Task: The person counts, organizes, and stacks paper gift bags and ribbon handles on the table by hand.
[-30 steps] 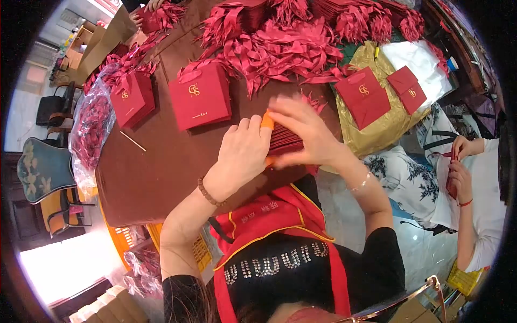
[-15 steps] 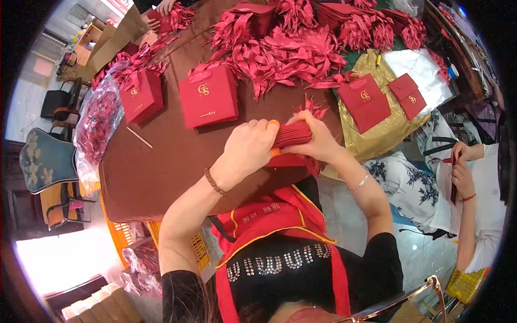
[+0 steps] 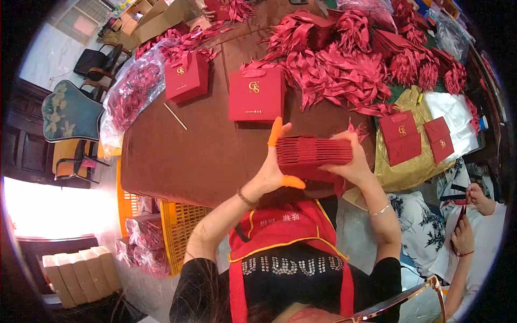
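While a dense stack of folded red paper bags (image 3: 315, 152) hovers over the near side of the brown cloth-covered table (image 3: 167, 156), I spread the left hand (image 3: 265, 171) around one end, pinching the other with the right hand (image 3: 356, 164). Apparently I'm squaring it; the next move calls for even pressure.

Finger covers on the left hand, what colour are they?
The finger covers on the left hand are bright orange, best seen in the head view.

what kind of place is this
Probably a small packing workshop: a brown cloth-covered table bears heaps of red bags with ribbons, orange plastic crates stand beneath, and long tan cardboard boxes sit at one side.
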Action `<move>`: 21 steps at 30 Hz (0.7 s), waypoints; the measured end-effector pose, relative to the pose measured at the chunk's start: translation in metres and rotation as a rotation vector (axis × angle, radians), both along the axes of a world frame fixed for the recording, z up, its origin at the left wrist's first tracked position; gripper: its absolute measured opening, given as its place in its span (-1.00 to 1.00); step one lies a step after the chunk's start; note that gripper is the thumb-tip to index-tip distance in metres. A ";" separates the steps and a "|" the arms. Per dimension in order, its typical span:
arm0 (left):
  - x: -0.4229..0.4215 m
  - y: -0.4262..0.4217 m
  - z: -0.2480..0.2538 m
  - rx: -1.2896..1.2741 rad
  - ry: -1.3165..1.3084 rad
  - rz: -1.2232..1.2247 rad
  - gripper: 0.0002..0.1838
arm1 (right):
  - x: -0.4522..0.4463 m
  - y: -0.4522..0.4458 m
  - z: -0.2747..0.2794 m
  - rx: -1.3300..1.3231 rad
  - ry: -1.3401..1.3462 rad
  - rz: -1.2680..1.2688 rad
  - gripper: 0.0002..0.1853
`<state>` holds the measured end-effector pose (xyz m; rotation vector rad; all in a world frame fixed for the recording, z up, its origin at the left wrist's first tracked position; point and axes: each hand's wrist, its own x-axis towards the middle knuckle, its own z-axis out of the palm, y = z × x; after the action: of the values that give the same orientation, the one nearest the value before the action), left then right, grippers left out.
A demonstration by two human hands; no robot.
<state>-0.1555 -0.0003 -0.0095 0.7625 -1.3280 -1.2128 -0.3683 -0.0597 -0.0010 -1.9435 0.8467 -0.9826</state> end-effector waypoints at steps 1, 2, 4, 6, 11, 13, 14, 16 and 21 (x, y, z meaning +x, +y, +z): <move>-0.007 -0.001 -0.003 0.022 0.055 0.059 0.33 | 0.001 0.001 0.000 0.080 -0.117 0.020 -0.32; -0.009 -0.001 -0.007 0.023 0.067 0.056 0.33 | 0.001 0.001 0.000 0.159 -0.232 0.036 -0.25; -0.013 -0.002 -0.013 0.044 0.081 0.095 0.18 | 0.000 -0.006 0.000 -0.035 -0.098 0.007 -0.25; -0.015 -0.002 -0.013 0.009 0.060 0.110 0.06 | -0.002 -0.007 -0.008 -0.222 0.022 -0.024 -0.24; -0.002 -0.005 0.020 0.041 -0.223 0.169 0.14 | -0.006 -0.008 -0.018 -0.082 -0.088 -0.006 -0.32; 0.005 -0.012 0.057 -0.148 -0.551 0.138 0.21 | -0.007 -0.007 -0.016 -0.073 -0.057 -0.027 -0.33; 0.004 -0.018 0.077 -0.274 -0.789 0.137 0.24 | -0.007 -0.008 -0.016 -0.070 -0.030 -0.029 -0.33; -0.011 -0.024 0.100 -0.444 -1.223 0.022 0.13 | -0.007 -0.007 -0.015 -0.050 -0.095 0.005 -0.33; -0.030 -0.037 0.076 -0.267 -1.625 -0.093 -0.14 | -0.015 -0.008 0.000 -0.027 -0.015 0.075 -0.34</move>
<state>-0.1860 -0.0372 0.0661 1.5872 -2.7262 -0.2255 -0.3833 -0.0676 -0.0008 -1.9740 0.7497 -0.9682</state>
